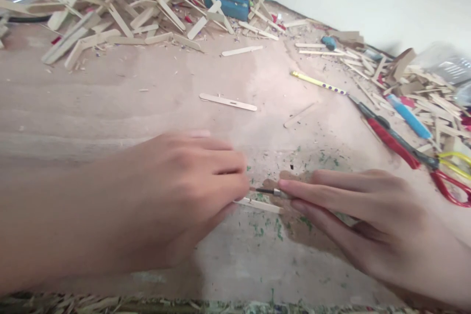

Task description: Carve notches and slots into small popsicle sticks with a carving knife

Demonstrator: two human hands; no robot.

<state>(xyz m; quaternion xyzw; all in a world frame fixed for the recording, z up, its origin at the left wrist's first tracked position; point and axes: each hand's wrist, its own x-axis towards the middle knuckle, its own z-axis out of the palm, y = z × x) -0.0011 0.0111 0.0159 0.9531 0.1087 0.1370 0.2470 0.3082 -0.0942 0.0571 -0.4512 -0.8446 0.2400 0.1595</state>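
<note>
My left hand [191,196] is closed, its fingers pinching one end of a pale wooden craft stick [263,205] low over the tabletop. The stick's free end points right, towards my other hand. Between the thumb and fingers of my right hand [353,211] is a slim tool like a craft knife [265,190], with a silver collar and a narrow dark tip. That tip points left and lies just above the stick, close to my left fingertips. Whether it touches the stick I cannot tell. My right fingers hide most of the handle.
A slotted craft stick [228,102] lies beyond my hands. To the right are a yellow pencil [318,82], red-handled pliers [393,142], a blue tube [409,117] and scissors handles [451,187]. Heaped sticks [121,5] and a dark object on a blue base [230,5] stand behind.
</note>
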